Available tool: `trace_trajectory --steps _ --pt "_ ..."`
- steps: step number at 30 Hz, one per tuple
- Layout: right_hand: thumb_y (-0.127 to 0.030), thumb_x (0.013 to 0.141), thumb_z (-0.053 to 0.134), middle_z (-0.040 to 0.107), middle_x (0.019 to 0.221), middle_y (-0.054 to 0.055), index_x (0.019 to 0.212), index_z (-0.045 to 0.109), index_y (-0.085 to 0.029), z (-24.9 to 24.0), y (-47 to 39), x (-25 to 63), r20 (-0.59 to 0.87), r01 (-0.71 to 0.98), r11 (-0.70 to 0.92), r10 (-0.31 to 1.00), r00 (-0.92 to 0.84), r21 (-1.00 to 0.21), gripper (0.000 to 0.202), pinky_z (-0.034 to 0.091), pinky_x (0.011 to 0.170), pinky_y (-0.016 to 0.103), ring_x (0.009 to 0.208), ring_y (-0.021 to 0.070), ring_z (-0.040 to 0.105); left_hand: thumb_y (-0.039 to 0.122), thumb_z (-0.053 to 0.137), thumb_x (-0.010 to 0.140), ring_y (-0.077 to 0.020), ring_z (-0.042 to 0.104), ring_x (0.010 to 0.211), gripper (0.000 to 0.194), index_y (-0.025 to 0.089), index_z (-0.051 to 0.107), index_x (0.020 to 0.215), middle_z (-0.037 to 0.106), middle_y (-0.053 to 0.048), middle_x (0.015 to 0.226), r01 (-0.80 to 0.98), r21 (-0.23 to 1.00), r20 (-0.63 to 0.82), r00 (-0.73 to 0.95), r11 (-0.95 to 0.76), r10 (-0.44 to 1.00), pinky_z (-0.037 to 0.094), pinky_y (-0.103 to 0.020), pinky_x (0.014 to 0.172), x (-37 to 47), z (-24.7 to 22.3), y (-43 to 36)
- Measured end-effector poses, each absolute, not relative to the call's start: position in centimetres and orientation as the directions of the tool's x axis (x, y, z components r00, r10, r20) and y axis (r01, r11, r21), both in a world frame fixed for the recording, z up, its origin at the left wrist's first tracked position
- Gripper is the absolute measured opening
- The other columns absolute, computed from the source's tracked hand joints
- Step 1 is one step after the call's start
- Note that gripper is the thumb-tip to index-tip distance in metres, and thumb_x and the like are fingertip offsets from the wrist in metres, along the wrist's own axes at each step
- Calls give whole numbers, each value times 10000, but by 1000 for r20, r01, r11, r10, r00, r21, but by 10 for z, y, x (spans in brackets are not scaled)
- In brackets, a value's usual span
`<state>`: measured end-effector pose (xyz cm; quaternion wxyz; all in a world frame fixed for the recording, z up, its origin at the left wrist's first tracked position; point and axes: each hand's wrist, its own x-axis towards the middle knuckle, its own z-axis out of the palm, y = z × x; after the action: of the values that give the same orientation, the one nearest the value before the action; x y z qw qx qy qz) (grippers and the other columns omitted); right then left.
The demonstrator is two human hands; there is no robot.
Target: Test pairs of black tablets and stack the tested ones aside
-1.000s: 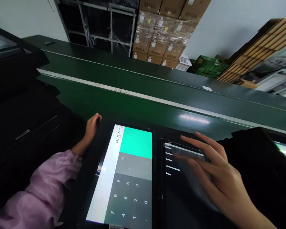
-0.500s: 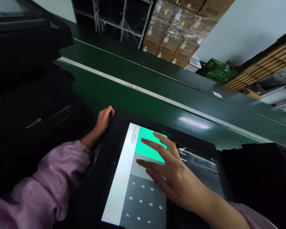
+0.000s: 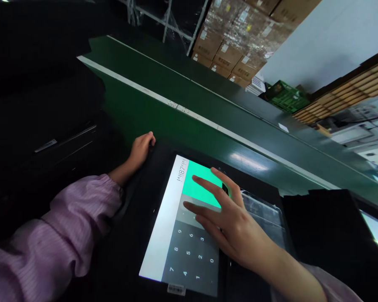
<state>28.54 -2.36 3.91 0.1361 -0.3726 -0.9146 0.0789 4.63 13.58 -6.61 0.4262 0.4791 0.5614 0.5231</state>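
A black touchscreen device (image 3: 153,251) lies in front of me, its lit screen (image 3: 164,226) showing a calculator with a number keypad and a green panel. Over the green panel and the grey strip beside it, my right hand (image 3: 236,220) is open, fingers spread; whether the fingertips touch the glass I cannot tell. My left hand (image 3: 140,149) has its fingers curled round the far left edge of the black casing. Right of the lit screen, partly behind my right wrist, is a darker glossy panel (image 3: 267,218). A small barcode label (image 3: 176,289) sits at the screen's near edge.
A green belt surface (image 3: 138,109) with a white rail (image 3: 201,119) runs across behind the device. Other black units stand left (image 3: 66,138) and right (image 3: 321,226). Farther back are wrapped cartons (image 3: 227,54), a green crate (image 3: 285,95) and a shelf frame (image 3: 166,21).
The view has shifted slightly, and the screen's near edge with its barcode label now shows. My right hand stays spread over the green panel; my left hand stays at the casing's edge.
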Motion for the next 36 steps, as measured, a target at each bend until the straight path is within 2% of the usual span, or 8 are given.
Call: trace_trajectory --steps 3,6,8,17,20,26,32,36 --pt "-210 1031 479 475 1509 140 1123 785 -235 38 -17 294 262 704 670 741 -618 -236 320 402 1073 715 1493 418 248 135 419 964 -151 397 529 458 188 475 512 401 13 516 83 997 25 -176 -10 984 330 -277 562 47 -65 136" --pt "-246 1048 460 562 1428 125 1084 795 -240 32 -4 308 352 804 513 843 -406 -300 337 449 1050 665 1436 387 376 140 420 961 -151 388 527 457 189 474 509 398 13 511 73 997 25 -174 -12 985 327 -276 559 47 -65 136" --pt "-283 1052 463 596 1382 120 1051 803 -248 27 4 316 373 842 445 869 -324 -304 342 442 1047 677 1412 390 411 148 425 956 -150 397 536 455 188 471 505 414 9 518 68 998 29 -172 -17 985 331 -273 564 47 -65 136" --pt "-283 1055 445 514 1461 123 1120 790 -257 17 11 311 380 849 476 847 -372 -230 352 374 1091 716 1448 416 356 172 432 933 -145 400 531 432 191 468 504 421 6 527 55 998 25 -164 -16 986 332 -262 544 46 -66 137" --pt "-276 1052 448 519 1457 152 1135 790 -223 16 12 311 374 845 490 840 -393 -213 356 384 1086 713 1447 426 353 184 438 934 -145 401 527 430 191 479 507 418 7 521 57 998 20 -164 -11 986 330 -261 540 46 -68 137" --pt "-248 1033 476 600 1381 126 988 817 -230 20 11 316 409 865 440 854 -321 -242 345 444 1043 684 1409 405 413 175 440 940 -152 406 531 434 192 478 508 417 7 517 63 998 24 -171 -14 985 331 -270 546 47 -68 138" --pt "-270 1051 449 510 1484 118 1110 791 -254 18 10 308 376 848 470 852 -363 -246 348 363 1104 710 1468 402 334 152 428 948 -154 385 523 450 190 476 501 401 7 510 77 997 30 -174 -16 984 323 -282 549 47 -65 137" --pt "-272 1046 458 545 1461 107 1055 807 -254 15 11 310 383 855 452 859 -340 -255 350 380 1098 706 1458 401 354 157 430 960 -155 380 513 460 190 472 503 385 12 501 75 997 21 -168 -8 986 323 -288 554 47 -66 138"
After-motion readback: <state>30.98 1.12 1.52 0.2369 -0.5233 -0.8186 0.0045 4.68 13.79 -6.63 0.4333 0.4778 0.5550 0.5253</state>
